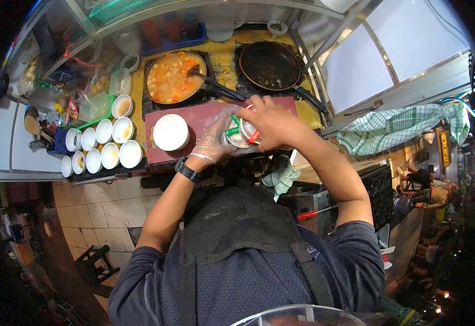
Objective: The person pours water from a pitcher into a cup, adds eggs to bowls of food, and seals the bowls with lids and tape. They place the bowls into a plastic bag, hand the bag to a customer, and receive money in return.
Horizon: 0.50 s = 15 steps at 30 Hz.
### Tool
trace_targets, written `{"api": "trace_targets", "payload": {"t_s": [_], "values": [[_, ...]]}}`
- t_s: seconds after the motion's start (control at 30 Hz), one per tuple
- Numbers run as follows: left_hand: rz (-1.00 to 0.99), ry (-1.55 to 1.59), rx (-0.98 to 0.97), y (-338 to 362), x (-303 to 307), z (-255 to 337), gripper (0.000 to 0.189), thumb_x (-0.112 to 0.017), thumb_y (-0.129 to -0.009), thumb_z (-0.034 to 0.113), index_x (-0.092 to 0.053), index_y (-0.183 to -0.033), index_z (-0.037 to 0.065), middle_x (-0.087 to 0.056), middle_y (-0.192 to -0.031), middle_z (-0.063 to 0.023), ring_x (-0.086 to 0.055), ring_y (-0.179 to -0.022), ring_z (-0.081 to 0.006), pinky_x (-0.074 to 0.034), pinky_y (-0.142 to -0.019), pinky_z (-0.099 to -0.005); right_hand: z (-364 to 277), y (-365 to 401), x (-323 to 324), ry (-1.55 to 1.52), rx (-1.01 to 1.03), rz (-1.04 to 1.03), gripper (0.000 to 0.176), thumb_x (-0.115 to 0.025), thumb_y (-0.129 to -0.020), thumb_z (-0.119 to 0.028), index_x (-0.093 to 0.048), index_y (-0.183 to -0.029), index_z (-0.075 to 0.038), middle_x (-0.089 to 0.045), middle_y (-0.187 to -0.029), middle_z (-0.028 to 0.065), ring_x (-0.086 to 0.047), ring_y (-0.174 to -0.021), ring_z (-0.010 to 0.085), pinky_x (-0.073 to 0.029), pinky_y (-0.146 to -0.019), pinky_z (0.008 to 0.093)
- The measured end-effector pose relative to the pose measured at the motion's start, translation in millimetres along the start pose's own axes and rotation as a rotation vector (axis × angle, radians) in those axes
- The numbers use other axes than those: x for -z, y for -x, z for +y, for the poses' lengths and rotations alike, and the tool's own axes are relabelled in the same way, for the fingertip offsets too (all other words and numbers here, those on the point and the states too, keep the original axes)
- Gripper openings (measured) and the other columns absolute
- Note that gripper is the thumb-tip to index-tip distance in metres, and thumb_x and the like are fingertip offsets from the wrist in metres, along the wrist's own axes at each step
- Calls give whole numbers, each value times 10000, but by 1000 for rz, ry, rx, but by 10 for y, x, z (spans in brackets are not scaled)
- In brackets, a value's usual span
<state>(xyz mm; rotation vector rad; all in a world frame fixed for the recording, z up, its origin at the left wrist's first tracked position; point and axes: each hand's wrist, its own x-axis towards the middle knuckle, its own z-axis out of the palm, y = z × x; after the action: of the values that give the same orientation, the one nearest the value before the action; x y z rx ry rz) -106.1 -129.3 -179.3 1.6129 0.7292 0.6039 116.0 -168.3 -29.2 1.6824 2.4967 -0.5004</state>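
Note:
Over the red cutting board [194, 110] I hold printed paper bowls [236, 131], white with green and red marks, that overlap each other. My left hand [212, 143], in a clear plastic glove, is closed round their left side. From above and the right, my right hand [274, 124] grips them, its fingers over the rim. How many bowls are there I cannot tell. A white round container [170, 132] stands on the board just left of my gloved hand.
Behind the board, a pan of orange stew [173, 79] with a ladle [216, 86] sits beside a dark frying pan [270, 66]. Several white bowls [104, 131] are lined up at left. A checked cloth [395, 129] hangs at right.

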Motion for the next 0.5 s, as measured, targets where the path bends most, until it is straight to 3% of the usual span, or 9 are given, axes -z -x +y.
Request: {"api": "trace_targets", "payload": {"t_s": [0.07,0.13,0.17,0.23,0.37,0.47,0.5], "values": [[24,75,-30,34,27,124,1044,-853,-672,6,-379,-1602,45,-530,-1547,-154,-494,-1443,-280,-365,-1228,-397,-120,-125,-34,-5,18,-16,934,-902,-576,-176,-544,-1439,-166,-515,-1325,198,-526,-1256,456,-556,-997,554],[-30,53,167,106,90,401,1086,-836,-664,-28,-342,-1628,58,-526,-1547,-122,-496,-1428,-249,-359,-1227,-372,-215,-221,-75,23,2,-32,938,-904,-576,-179,-543,-1442,-168,-517,-1325,197,-530,-1254,452,-560,-987,563],[-25,54,170,121,107,384,1086,-836,-664,-28,-342,-1628,58,-526,-1547,-122,-496,-1428,-249,-359,-1227,-372,-242,-259,-103,51,-19,-46,942,-907,-576,-182,-542,-1445,-170,-518,-1324,196,-533,-1253,449,-564,-976,573],[-82,194,149,130,136,330,987,-758,-753,5,-317,-1636,35,-456,-1610,-107,-437,-1478,-250,-341,-1239,-389,-242,-333,-211,55,-26,-41,941,-918,-573,-183,-547,-1438,-186,-515,-1356,189,-537,-1262,440,-565,-964,580],[-43,98,163,125,165,232,909,-718,-811,27,-327,-1632,34,-465,-1599,-98,-446,-1472,-250,-353,-1229,-386,-246,-395,-327,90,-52,-20,965,-935,-575,-189,-538,-1455,-209,-507,-1395,184,-542,-1269,431,-564,-959,580],[-38,213,190,99,169,235,800,-675,-910,114,-334,-1630,38,-490,-1575,-98,-483,-1435,-251,-382,-1202,-387,-243,-389,-339,63,-56,-31,949,-941,-599,-213,-532,-1456,-189,-497,-1420,193,-532,-1288,450,-557,-965,586],[-86,417,249,72,183,272,755,-640,-954,157,-328,-1633,42,-499,-1568,-109,-484,-1427,-250,-384,-1195,-387,-248,-367,-323,62,-61,-30,949,-941,-599,-213,-532,-1456,-189,-497,-1420,193,-532,-1288,450,-557,-965,586]]}}
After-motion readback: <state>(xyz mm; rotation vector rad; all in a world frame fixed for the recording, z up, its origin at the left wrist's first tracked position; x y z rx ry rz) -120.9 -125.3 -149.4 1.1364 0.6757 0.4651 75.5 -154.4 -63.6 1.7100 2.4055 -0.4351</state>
